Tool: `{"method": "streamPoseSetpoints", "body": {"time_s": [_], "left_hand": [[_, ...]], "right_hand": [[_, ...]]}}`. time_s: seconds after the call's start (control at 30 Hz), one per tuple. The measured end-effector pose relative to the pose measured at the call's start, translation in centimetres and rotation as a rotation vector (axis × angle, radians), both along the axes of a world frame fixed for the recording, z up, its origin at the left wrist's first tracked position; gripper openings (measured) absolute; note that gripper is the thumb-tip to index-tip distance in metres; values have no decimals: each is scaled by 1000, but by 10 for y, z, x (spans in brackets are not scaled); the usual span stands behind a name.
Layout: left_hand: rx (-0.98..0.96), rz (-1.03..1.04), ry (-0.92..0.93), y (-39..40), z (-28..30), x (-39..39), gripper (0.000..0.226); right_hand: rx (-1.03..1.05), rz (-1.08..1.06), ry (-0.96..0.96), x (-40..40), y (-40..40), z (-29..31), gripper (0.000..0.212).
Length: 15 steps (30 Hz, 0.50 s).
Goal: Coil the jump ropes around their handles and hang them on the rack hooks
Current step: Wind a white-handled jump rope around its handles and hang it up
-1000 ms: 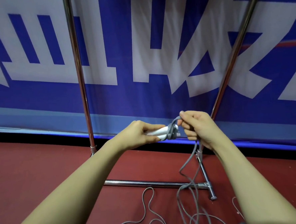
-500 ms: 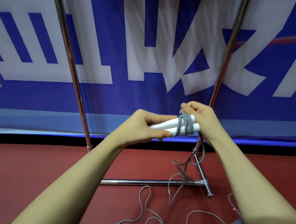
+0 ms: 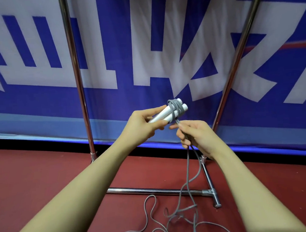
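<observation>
My left hand (image 3: pixel 142 124) grips two white jump-rope handles (image 3: pixel 168 112) held side by side, their free ends pointing up and right. Several turns of grey rope (image 3: pixel 176 108) wrap around the handles near those ends. Just below the handles, my right hand (image 3: pixel 194 135) holds the doubled grey rope, which runs through my fingers and hangs down to loose loops (image 3: pixel 179 214) on the red floor. Behind my hands stands the chrome rack (image 3: pixel 76 75), its two poles rising out of view; no hooks show.
The rack's base bar (image 3: pixel 153 190) and right foot (image 3: pixel 213 194) lie on the red floor under my arms. A blue and white banner (image 3: pixel 144 44) covers the wall behind the rack. More grey rope curls on the floor near the bottom edge (image 3: pixel 149 211).
My right hand has come off the coil and dropped below the handles, pulling the rope down. The handles now tilt upward to the right, and the slack on the floor has shifted.
</observation>
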<state>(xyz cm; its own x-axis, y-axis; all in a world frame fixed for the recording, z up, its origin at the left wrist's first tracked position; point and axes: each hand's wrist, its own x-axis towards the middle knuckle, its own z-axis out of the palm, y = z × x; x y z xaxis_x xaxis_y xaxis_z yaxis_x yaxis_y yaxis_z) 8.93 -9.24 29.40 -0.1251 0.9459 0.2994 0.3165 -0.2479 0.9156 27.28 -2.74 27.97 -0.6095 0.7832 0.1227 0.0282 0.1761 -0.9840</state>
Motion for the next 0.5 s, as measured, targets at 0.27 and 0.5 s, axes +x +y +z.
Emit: {"method": "streamPoseSetpoints", "body": {"time_s": [0.27,0.5], "left_hand": [[-24,103,240,6,-23,-13,43],[-114,36,430,10,-31,-25,42]], "right_hand": [[-27,130,-45,-3,-8,0,6],[-176,188,60,-4,-12,5,10]]}}
